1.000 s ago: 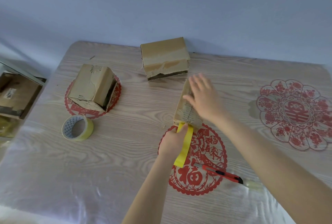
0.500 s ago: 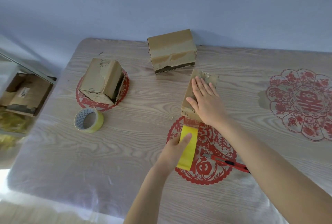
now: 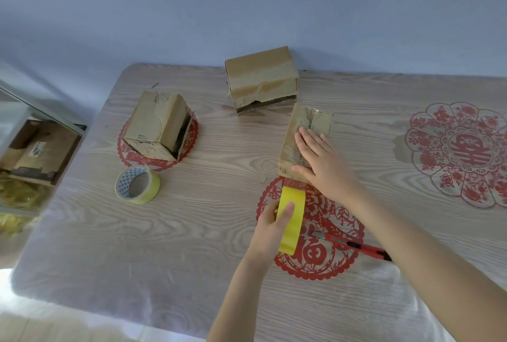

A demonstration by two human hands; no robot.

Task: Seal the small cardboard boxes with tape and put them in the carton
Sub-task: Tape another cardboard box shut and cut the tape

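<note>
Tabletop: wood grain under a clear cover, rounded corners. Off its left edge sits 1 brown carton, only partly seen, w/ a label too small to read. Red paper-cut decals x3: the right decal twd the right edge, w/ what looks like 囍 at its centre; the near decal front of centre, w/ 福 plainly legible; the left decal mostly hidden under a box. Small cardboard boxes x3. The back box is at the middle of the back edge, its front face torn. The left box is twd the back-left corner, tipped, w/ its open end facing right and print too small to read. The middle box lies right of centre, its long side running front to back. Right grip is released, lying flat w/ fingers straight, pressing down on top of the middle box. Tape rolls x2. The yellow tape roll is just in front of the middle box's near end, and the left grip grasps it, thumb over the outer face. A short tape strip runs from roll to box. The loose tape roll lies in front of the left box, apart from both grips. Knife x1: a red utility knife on the near decal, beside the left grip, untouched.
</note>
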